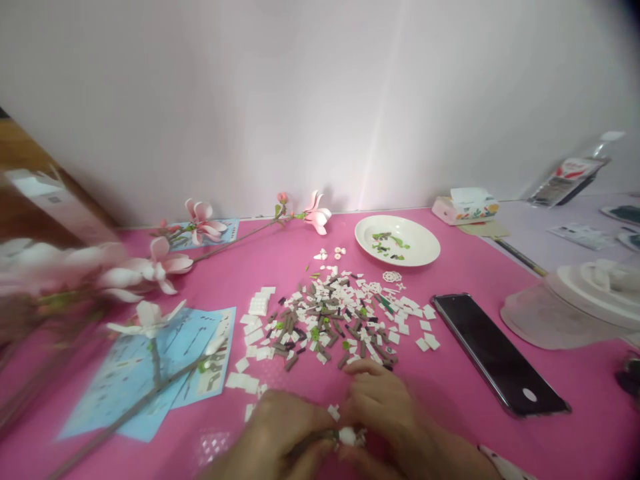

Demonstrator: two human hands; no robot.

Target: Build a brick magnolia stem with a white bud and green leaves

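Note:
At the near edge, my left hand (pixel 280 427) is closed around a dark brown toy-brick flower stem (pixel 314 440). My right hand (pixel 387 413) pinches the other end, where small white bricks (pixel 347 437) cluster at the stem's tip; its fingertips are partly hidden. A small white piece (pixel 333 412) shows just beyond the fingers, between the two hands. In front of them spreads a loose pile of small building bricks (pixel 330 320) in white, brown, black and green. Flat white tiles (pixel 243 381) lie left of the pile.
Built magnolia branches (pixel 160 267) and blue printed sheets (pixel 125 373) lie at left. A white plate (pixel 425 250) with green pieces stands at the back. At right are a phone (pixel 500 360), a lidded tub (pixel 545 313), a tissue pack (pixel 463 210) and a bottle (pixel 573 173).

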